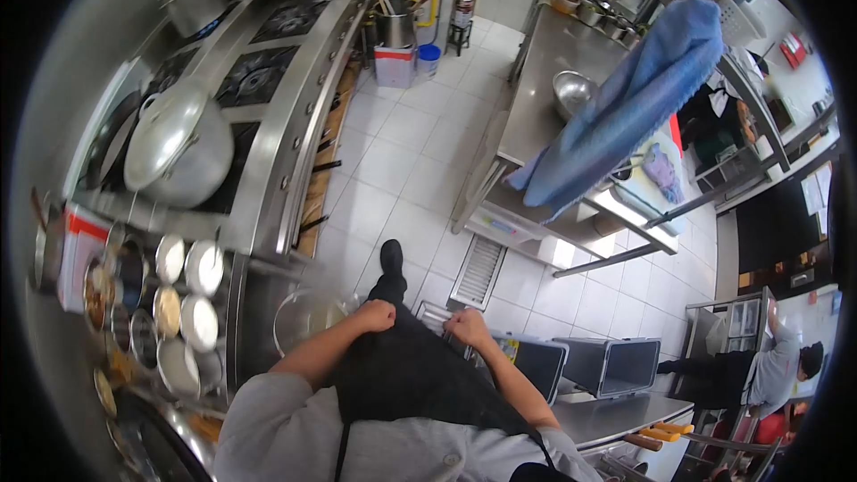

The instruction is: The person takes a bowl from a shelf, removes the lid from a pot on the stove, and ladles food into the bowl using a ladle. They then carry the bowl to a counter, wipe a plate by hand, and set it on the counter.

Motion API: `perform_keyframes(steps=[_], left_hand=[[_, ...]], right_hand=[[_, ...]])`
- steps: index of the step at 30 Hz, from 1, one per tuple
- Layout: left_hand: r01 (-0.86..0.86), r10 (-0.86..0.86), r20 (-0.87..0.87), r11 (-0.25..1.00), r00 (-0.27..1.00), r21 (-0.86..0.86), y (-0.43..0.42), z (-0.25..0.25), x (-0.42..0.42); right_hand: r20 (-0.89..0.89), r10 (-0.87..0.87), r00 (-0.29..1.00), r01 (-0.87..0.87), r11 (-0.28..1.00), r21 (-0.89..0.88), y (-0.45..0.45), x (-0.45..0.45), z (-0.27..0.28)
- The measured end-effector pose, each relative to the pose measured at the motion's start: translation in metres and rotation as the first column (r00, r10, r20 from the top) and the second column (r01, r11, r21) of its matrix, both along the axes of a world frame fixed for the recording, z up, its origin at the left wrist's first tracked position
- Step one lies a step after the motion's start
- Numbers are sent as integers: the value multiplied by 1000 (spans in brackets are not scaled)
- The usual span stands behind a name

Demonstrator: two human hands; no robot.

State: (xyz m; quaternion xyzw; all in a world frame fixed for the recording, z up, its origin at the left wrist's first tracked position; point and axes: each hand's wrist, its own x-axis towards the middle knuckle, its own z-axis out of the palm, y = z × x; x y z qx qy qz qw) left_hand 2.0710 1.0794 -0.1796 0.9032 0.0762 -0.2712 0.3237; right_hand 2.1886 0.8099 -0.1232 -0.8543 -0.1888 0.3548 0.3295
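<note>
My left hand [377, 315] is curled into a fist in front of the black apron [393, 373]. Nothing sticks out of it, and a large clear-walled container [295, 319] stands to its left. My right hand [465, 328] hangs apart from the left one, over the floor drain, with its fingers also curled in and nothing showing from them. Nearest to it on the right are dark grey bins [538, 366]. One black shoe [391, 257] is stretched forward on the tiles.
A big lidded pot [178, 143] sits on the stove [290, 138] at left; white-filled containers [204, 268] stand below it. Ahead, a tiled aisle [420, 138] runs beside a steel table [527, 116]. A blue towel [625, 107] hangs at right. A co-worker [769, 370] stands far right.
</note>
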Motion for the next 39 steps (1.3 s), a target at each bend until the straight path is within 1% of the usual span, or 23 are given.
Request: perform_keyframes(steps=[2, 3, 4, 6, 9, 12, 13, 16, 17, 20, 21, 24, 26, 27, 29, 31, 33, 34, 35, 36, 37, 38, 39], left_hand=[[135, -133, -67, 990, 989, 33, 28, -22, 46], [161, -161, -82, 987, 984, -2, 41, -17, 75], [189, -191, -95, 982, 977, -29, 58, -10, 100], [200, -207, -37, 970, 978, -139, 96, -1, 147], [26, -20, 29, 974, 999, -226, 151, 18, 197], [-104, 105, -8, 964, 994, -246, 207, 27, 244], [-102, 107, 11, 972, 994, -213, 223, 22, 257], [-129, 133, 18, 981, 991, -148, 256, 20, 297], [-155, 139, -92, 968, 986, -198, 267, 19, 309], [-209, 189, -92, 921, 978, -328, 280, 4, 345], [-185, 158, -102, 913, 982, -364, 284, -1, 359], [-42, -20, -175, 937, 984, -346, 295, -5, 405], [94, -135, -73, 908, 988, -408, 306, -21, 445], [163, -189, -21, 891, 982, -423, 319, -27, 468], [242, -242, 53, 877, 969, -415, 331, -18, 526], [297, -278, 106, 877, 955, -377, 336, -1, 603], [323, -314, 81, 896, 946, -305, 352, 20, 653], [317, -305, 90, 891, 948, -325, 351, 33, 678], [315, -297, 105, 885, 949, -344, 348, 63, 711], [311, -288, 117, 877, 950, -366, 346, 90, 742], [348, -310, 159, 853, 937, -389, 338, 104, 773], [380, -327, 196, 830, 924, -408, 333, 121, 799], [410, -342, 229, 807, 911, -426, 329, 134, 821]], right_hand=[[180, 40, 983, -58, 993, 99, 51, 40, -13], [167, 84, 982, -95, 994, 58, 81, 64, 6], [166, 80, 983, -108, 981, 162, 108, 86, 27], [239, 68, 969, -121, 969, 216, 158, 127, 15], [281, 131, 951, -184, 968, 173, 214, 188, 45], [271, 148, 951, -180, 979, 99, 257, 253, 99], [217, 129, 968, -150, 985, 84, 267, 275, 102], [198, -24, 980, -12, 984, 177, 291, 328, 126], [139, -69, 988, 45, 984, 171, 299, 344, 135], [364, -145, 920, 68, 974, 216, 314, 412, 130], [343, -149, 927, 78, 974, 211, 320, 437, 155], [454, -323, 831, 99, 887, 450, 331, 516, 193], [533, -348, 771, 47, 866, 497, 328, 573, 238], [509, -383, 771, 89, 856, 509, 328, 598, 259], [400, -527, 750, 144, 720, 679, 320, 643, 300], [536, -587, 607, 64, 708, 704, 311, 685, 351], [609, -643, 464, 68, 712, 699, 299, 725, 398], [680, -646, 347, 85, 743, 663, 297, 739, 420], [711, -657, 249, 105, 748, 655, 297, 751, 446], [736, -651, 185, 146, 759, 634, 292, 766, 468], [774, -630, 61, 59, 777, 627, 286, 786, 484], [802, -595, -50, 101, 796, 597, 281, 800, 507], [822, -550, -148, 201, 797, 569, 280, 809, 526]])
